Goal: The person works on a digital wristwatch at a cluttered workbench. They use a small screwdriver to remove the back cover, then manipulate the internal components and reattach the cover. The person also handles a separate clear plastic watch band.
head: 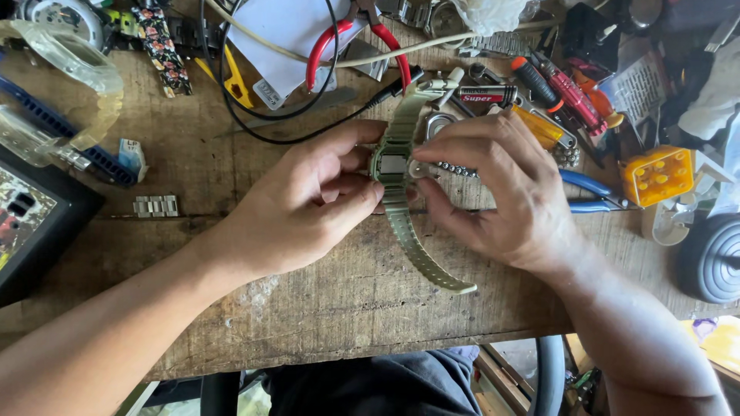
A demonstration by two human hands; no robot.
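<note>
Both hands meet over the worn wooden bench (324, 308), holding a green watch (393, 166) just above it. Left hand (308, 204) pinches the case between thumb and fingers; right hand (493, 185) closes its fingertips on the case's other side, apparently working a small part there. Judged step: fitting or pressing at the case. Next move likely needs steady grip and fine pressure. Red pliers (358, 46) lie behind.

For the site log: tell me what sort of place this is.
Probably a watch repair bench: both hands hold a green digital watch over a worn wooden table, with red-handled pliers, screwdrivers and loose metal band links around.
</note>
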